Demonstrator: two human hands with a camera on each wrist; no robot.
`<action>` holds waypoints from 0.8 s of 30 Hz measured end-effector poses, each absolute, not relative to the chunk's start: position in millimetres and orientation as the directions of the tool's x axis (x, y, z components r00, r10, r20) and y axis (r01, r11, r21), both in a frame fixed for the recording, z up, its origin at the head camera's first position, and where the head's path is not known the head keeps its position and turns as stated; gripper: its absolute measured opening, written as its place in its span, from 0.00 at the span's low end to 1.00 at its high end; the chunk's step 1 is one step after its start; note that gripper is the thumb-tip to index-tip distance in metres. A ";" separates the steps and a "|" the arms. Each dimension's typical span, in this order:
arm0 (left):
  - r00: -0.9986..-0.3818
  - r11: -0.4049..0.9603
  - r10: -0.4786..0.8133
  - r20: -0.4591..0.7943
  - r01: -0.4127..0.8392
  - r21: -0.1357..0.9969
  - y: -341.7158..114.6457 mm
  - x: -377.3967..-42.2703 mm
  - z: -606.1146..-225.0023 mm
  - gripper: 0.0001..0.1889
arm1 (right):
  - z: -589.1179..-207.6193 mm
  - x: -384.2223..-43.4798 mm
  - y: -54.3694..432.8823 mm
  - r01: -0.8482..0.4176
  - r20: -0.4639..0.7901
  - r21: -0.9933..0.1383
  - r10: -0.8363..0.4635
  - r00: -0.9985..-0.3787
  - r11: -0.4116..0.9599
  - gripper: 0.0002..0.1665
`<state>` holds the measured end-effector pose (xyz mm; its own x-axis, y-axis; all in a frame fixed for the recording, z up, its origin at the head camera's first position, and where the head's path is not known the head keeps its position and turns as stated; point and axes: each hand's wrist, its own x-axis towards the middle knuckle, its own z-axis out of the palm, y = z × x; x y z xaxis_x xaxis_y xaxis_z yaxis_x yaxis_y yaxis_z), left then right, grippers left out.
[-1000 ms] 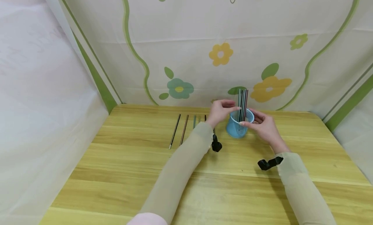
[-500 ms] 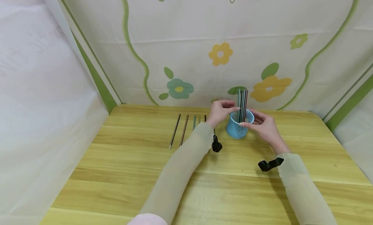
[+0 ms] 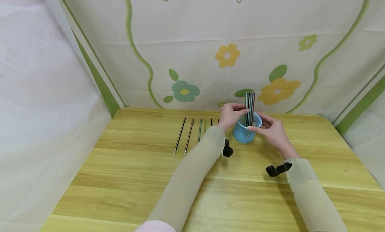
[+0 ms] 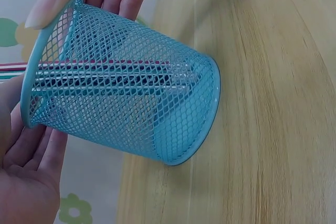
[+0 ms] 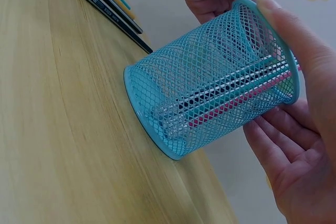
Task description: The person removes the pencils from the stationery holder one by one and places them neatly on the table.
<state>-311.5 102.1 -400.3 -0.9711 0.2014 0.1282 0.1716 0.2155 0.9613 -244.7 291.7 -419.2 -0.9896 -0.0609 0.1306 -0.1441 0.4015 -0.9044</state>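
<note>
A light blue mesh pencil cup (image 3: 242, 133) stands upright on the table with several pencils (image 3: 249, 105) upright inside, eraser ends down. My right hand (image 3: 273, 130) grips the cup at its rim, thumb at the near side and fingers round the far side. From the left, my left hand (image 3: 230, 115) pinches the pencils just above the rim, its thumb in front of them. In the left wrist view, the pencils (image 4: 115, 77) show through the mesh as a close bundle, one of them red. The right wrist view shows the cup (image 5: 205, 72) between both hands.
Several more pencils (image 3: 189, 137) lie side by side on the wooden table (image 3: 135, 178) left of the cup, partly hidden by my left forearm. A flowered cloth (image 3: 195, 58) hangs behind the table. Each sleeve carries a black camera mount (image 3: 278, 169).
My left hand and forearm have shifted slightly to the right, uncovering more of the pencils on the table. The right hand and the cup are almost unchanged.
</note>
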 end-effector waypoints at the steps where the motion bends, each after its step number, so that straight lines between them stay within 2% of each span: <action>1: -0.972 0.214 0.199 0.128 0.170 0.962 102.5 -311.3 -400.1 0.14 | -419.1 -244.7 291.7 -0.144 0.130 -0.905 -0.062 -0.990 0.401 0.45; 24: -0.977 0.156 0.117 0.178 0.195 0.968 94.4 -312.8 -391.6 0.09 | -417.8 -244.0 291.3 -0.131 0.118 -0.913 -0.058 -0.991 0.387 0.45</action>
<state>-312.8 94.4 -391.6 -0.9770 0.1174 0.1778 0.1949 0.1560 0.9683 -244.0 291.3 -417.8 -0.9913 -0.0580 0.1180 -0.1313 0.3865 -0.9129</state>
